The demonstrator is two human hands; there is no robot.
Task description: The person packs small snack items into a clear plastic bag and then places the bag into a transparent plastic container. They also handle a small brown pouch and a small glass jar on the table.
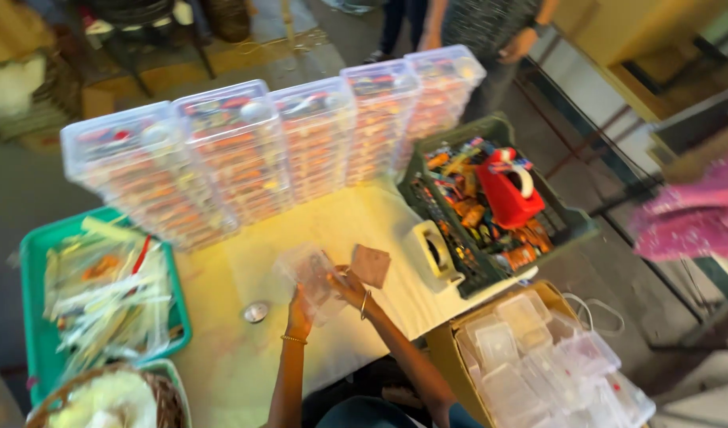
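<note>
Over the pale table (245,357), my left hand (299,311) and my right hand (346,287) together hold a clear plastic bag (310,273). The left grips its lower edge, the right its right side. A small brown square piece (370,264) sticks out just right of my right hand; whether the hand grips it I cannot tell. The picture is blurred.
Several stacks of clear lidded boxes (245,150) line the table's far edge. A dark green crate (571,230) of mixed items and a red bag (506,194) stand right, a tape dispenser (433,254) beside it. A green tray (32,261) lies left, a cardboard box of clear containers (538,357) lower right. A person (491,32) stands beyond.
</note>
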